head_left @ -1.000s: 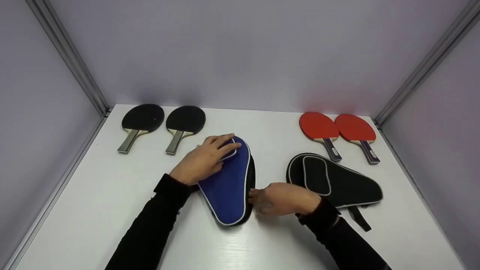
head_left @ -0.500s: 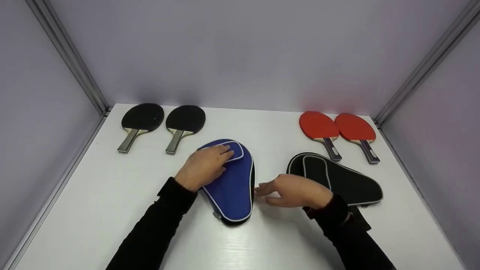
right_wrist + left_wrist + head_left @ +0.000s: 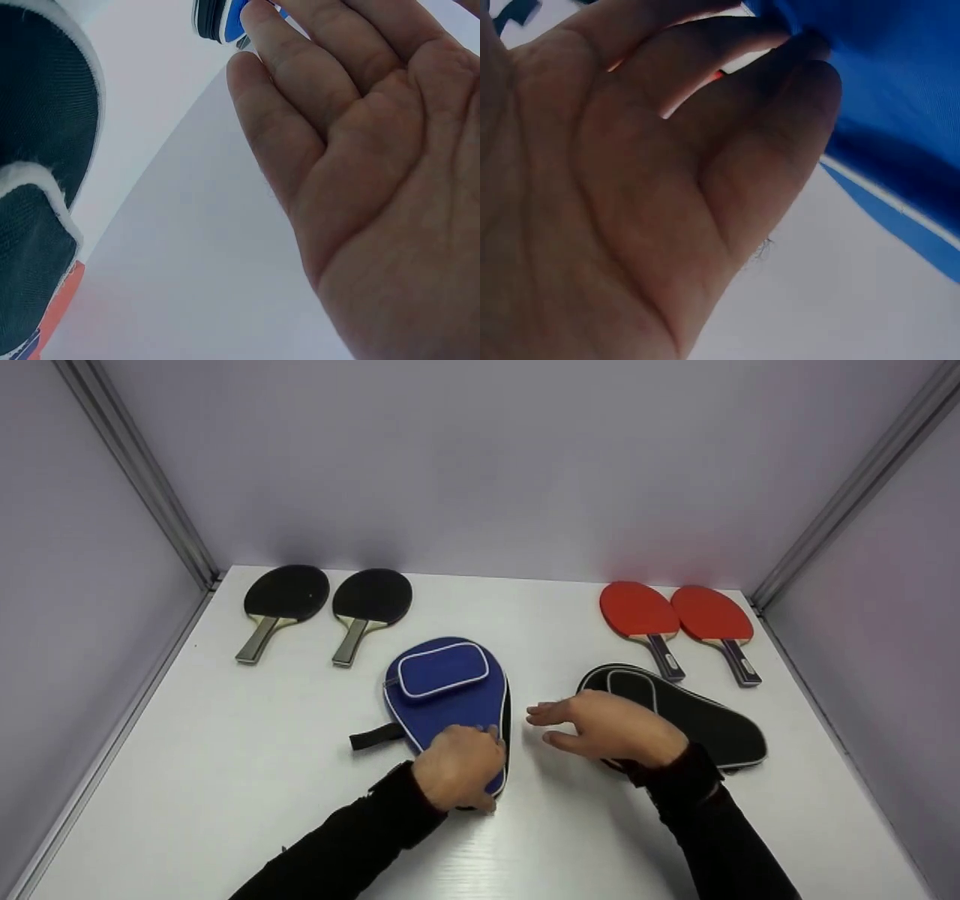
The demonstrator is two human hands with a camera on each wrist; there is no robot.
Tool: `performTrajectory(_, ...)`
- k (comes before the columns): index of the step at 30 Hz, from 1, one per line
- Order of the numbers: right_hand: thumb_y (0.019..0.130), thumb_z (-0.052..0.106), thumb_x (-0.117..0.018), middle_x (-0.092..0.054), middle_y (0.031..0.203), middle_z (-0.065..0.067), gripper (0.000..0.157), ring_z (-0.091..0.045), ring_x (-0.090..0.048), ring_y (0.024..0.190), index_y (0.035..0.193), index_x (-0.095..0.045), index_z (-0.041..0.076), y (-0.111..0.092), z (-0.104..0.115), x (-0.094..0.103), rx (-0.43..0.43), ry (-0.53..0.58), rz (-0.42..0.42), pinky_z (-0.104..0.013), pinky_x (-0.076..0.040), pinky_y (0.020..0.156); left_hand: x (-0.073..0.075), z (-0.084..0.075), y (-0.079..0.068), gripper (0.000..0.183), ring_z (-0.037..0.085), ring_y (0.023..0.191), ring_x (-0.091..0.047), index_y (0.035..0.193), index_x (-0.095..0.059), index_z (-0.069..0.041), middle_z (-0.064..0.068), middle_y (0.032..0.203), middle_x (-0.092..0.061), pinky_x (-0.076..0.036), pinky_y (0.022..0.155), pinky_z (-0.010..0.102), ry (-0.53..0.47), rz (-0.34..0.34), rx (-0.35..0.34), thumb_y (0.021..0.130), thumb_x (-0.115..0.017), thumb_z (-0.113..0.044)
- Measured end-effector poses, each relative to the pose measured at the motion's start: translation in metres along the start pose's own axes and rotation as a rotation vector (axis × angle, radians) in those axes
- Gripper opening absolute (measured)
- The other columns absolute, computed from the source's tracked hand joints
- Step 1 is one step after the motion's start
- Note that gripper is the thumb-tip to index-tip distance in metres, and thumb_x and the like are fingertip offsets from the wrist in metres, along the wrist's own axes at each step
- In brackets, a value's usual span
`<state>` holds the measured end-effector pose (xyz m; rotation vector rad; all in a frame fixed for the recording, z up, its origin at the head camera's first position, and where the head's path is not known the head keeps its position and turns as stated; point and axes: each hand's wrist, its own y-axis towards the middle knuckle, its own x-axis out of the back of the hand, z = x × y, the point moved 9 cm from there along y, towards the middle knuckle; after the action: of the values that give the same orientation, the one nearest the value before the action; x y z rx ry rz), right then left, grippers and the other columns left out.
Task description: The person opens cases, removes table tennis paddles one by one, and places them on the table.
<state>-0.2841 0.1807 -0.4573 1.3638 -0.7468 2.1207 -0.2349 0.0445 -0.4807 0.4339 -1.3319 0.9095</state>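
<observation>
A blue table tennis bat case (image 3: 450, 712) with white piping lies on the table, its narrow end toward me. My left hand (image 3: 461, 765) lies over that narrow end, its fingers curled at the right edge and its thumb low; in the left wrist view its fingertips (image 3: 814, 82) meet the blue fabric, partly in shadow. My right hand (image 3: 611, 727) hovers with extended fingers, apart from the blue case and partly in front of a black bat case (image 3: 697, 727). Nothing is in the right palm (image 3: 375, 202).
Two black-faced table tennis bats (image 3: 286, 592) (image 3: 372, 598) lie at the back left. Two red-faced bats (image 3: 637, 610) (image 3: 711, 613) lie at the back right, beyond the black case. A black strap (image 3: 375, 736) sticks out left of the blue case. Walls enclose the white table (image 3: 225, 750).
My left hand has slid from the blue case's pocket down to its narrow end. The right hand has left the case's edge and moved right. The case has turned slightly.
</observation>
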Motion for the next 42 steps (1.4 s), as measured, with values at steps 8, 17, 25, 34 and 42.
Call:
performTrajectory(8, 0.116, 0.022, -0.071, -0.078, 0.158, -0.008, 0.04, -0.022, -0.084, 0.083, 0.154, -0.08, 0.012, -0.002, -0.002, 0.005, 0.032, -0.043, -0.05, -0.055, -0.071, 0.106, -0.012, 0.012, 0.011, 0.082, 0.024, 0.151, -0.073, 0.163, -0.069, -0.005, 0.011, 0.167, -0.072, -0.072, 0.109, 0.041, -0.054, -0.04, -0.026, 0.093, -0.093, -0.04)
performTrajectory(17, 0.118, 0.023, -0.07, -0.077, 0.16, -0.007, 0.039, -0.033, -0.08, 0.141, 0.154, -0.079, 0.013, -0.003, -0.008, 0.006, -0.003, -0.024, -0.068, -0.056, -0.068, 0.115, -0.1, 0.049, 0.075, 0.079, 0.027, 0.166, -0.061, 0.173, -0.058, -0.006, 0.012, 0.181, -0.058, -0.065, 0.122, 0.042, -0.146, -0.127, -0.051, 0.101, -0.085, -0.026)
performTrajectory(25, 0.118, 0.023, -0.07, -0.077, 0.16, -0.007, 0.04, -0.032, -0.079, 0.142, 0.155, -0.079, 0.012, -0.001, -0.011, 0.005, -0.021, -0.027, -0.062, -0.055, -0.067, 0.116, -0.086, 0.072, 0.077, 0.054, 0.025, 0.155, -0.071, 0.164, -0.068, -0.005, 0.01, 0.17, -0.07, -0.068, 0.115, 0.038, -0.037, -0.337, 0.01, 0.11, -0.077, -0.006)
performTrajectory(34, 0.116, 0.022, -0.072, -0.078, 0.159, -0.009, 0.039, -0.033, -0.08, 0.143, 0.153, -0.08, 0.011, 0.001, -0.016, 0.006, -0.08, -0.075, -0.113, -0.057, -0.065, 0.119, -0.091, 0.1, 0.092, 0.052, 0.031, 0.146, -0.077, 0.159, -0.071, -0.001, 0.017, 0.159, -0.077, -0.07, 0.112, 0.044, -0.112, -0.45, 0.058, 0.107, -0.074, 0.008)
performTrajectory(42, 0.115, 0.026, -0.076, -0.081, 0.154, -0.012, 0.041, -0.035, -0.08, 0.14, 0.152, -0.08, 0.011, -0.006, -0.033, 0.032, -0.239, -0.166, -0.332, -0.058, -0.069, 0.113, 0.0, 0.11, 0.039, 0.034, 0.037, 0.13, -0.085, 0.141, -0.081, 0.003, 0.021, 0.14, -0.085, -0.073, 0.104, 0.05, -0.201, -0.559, 0.179, 0.107, -0.08, -0.002)
